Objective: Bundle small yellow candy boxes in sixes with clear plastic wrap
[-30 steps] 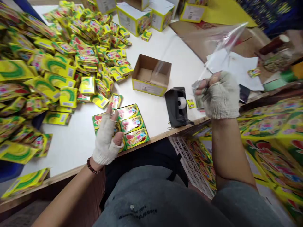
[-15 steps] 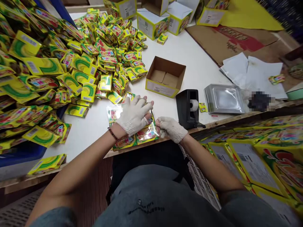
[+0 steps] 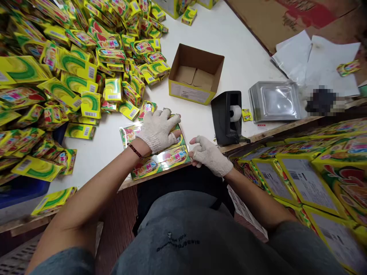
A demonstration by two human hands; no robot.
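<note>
A flat block of yellow-green candy packs (image 3: 160, 160) lies at the table's near edge, covered by a clear plastic bag. My left hand (image 3: 157, 130), in a white fingerless glove, lies flat on top of the block with fingers spread. My right hand (image 3: 209, 154), also gloved, is at the block's right end, its fingers pinched on the bag's edge there.
A big heap of small yellow packs (image 3: 71, 68) fills the left of the white table (image 3: 235, 53). An open cardboard box (image 3: 196, 74), a black tape dispenser (image 3: 228, 116) and a stack of clear bags (image 3: 273, 101) lie behind. Printed cartons (image 3: 315, 172) stand at the right.
One second ago my right hand held a clear bag up in the air. Now the bag is over the pack block, with both hands down on it.
</note>
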